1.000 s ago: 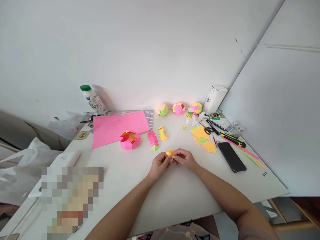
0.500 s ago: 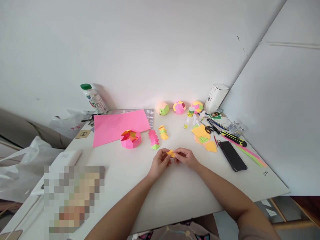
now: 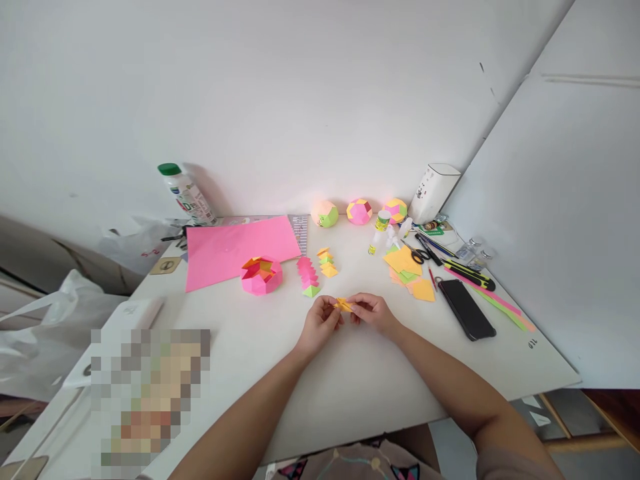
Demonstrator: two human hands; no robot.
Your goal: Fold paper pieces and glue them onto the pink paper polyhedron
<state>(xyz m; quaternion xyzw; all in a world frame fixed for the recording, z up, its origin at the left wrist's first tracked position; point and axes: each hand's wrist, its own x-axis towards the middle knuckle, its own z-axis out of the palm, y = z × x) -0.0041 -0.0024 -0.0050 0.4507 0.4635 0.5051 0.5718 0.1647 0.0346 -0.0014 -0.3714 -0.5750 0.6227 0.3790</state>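
Between my two hands is a small piece of folded orange paper (image 3: 343,305). My left hand (image 3: 321,321) pinches its left end, and my right hand (image 3: 373,313) pinches its right end; fingers partly cover it. Just beyond my hands lie a row of folded pink paper pieces (image 3: 306,272) with a green one (image 3: 311,291) at its near end, and a shorter row of orange and green folded pieces (image 3: 328,264). To their left sits a pink paper ball (image 3: 262,277) with an open top and orange inside.
Finished paper balls (image 3: 359,211) stand along the wall. On the right are a glue stick (image 3: 381,227), orange paper squares (image 3: 403,261), scissors (image 3: 419,256), a black phone (image 3: 467,309) and a cutter (image 3: 470,273). A pink sheet (image 3: 235,253) and a bottle (image 3: 187,193) are at left.
The orange paper looks slightly more spread between my fingertips, its folds showing differently. Both hands keep their pinch in nearly the same place. The camera view has shifted slightly.
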